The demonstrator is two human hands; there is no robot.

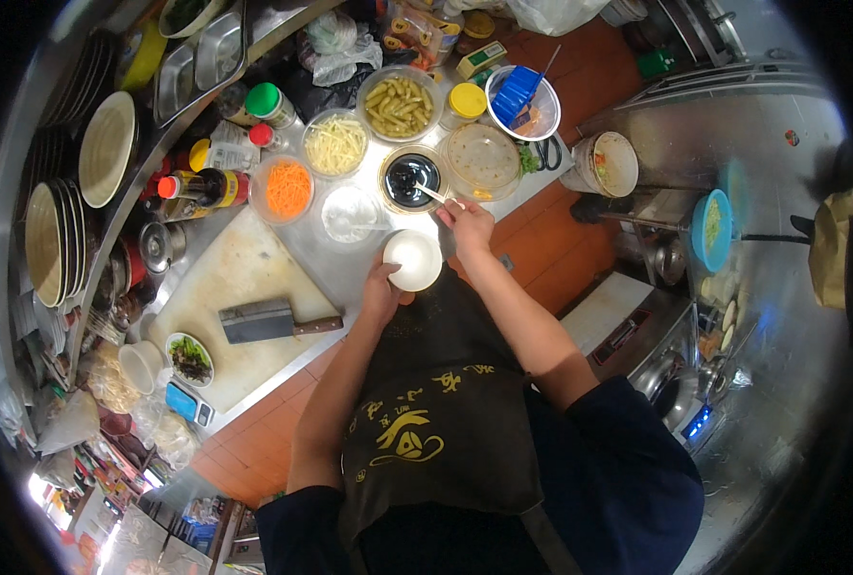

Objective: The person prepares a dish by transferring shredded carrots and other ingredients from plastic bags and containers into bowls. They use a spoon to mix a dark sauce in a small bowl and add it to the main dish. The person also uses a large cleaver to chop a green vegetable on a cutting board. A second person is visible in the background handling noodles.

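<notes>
My left hand (385, 289) grips the rim of a small white bowl (413, 260), thumb over its edge; the bowl looks bare inside. In my right hand (471, 224) is the handle of a white spoon (432, 192). Its far end dips into dark liquid in a round plastic tub (389, 203), so the tip is hidden. Left of that tub lies a clear container of white powder (349, 213). To its right sits a round tub with a clear lid (484, 162).
Tubs of shredded carrot (288, 188), pale strips (335, 145) and green peppers (399, 106) line the counter. A cleaver (257, 321) rests on the cutting board (214, 266), near a bowl of greens (190, 359) and a digital scale (182, 402). Plates (44, 244) are stacked on the left shelf.
</notes>
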